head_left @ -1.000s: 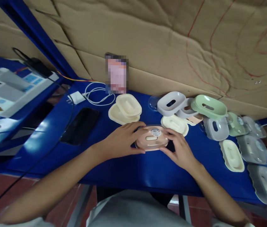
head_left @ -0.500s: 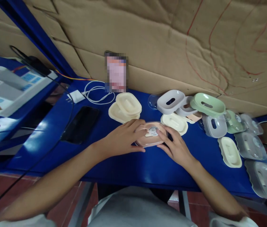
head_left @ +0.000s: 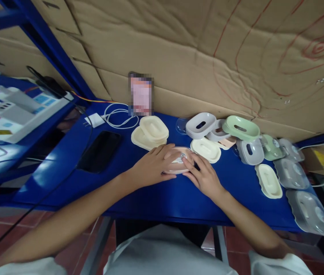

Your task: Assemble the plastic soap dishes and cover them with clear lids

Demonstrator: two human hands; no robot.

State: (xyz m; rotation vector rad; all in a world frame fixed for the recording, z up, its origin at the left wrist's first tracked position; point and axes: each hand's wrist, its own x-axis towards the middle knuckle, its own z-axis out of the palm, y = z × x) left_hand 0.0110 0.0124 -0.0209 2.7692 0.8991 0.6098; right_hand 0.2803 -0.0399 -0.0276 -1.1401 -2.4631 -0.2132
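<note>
Here we see a pink lidded dish point(head_left: 176, 167) over the blue bench point(head_left: 162, 202).
The left hand point(head_left: 150, 164) has its grip pinching one end; the right hand point(head_left: 206, 177) pinches the other, fingers across the label point(head_left: 178, 158).

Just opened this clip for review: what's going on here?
At a blue table, a person's left hand and right hand hold opposite sides of a clear-covered pink dish, the right fingertips at its pale label. Two cream trays overlap just beyond the left hand, and a green dish sits farther right.
</note>
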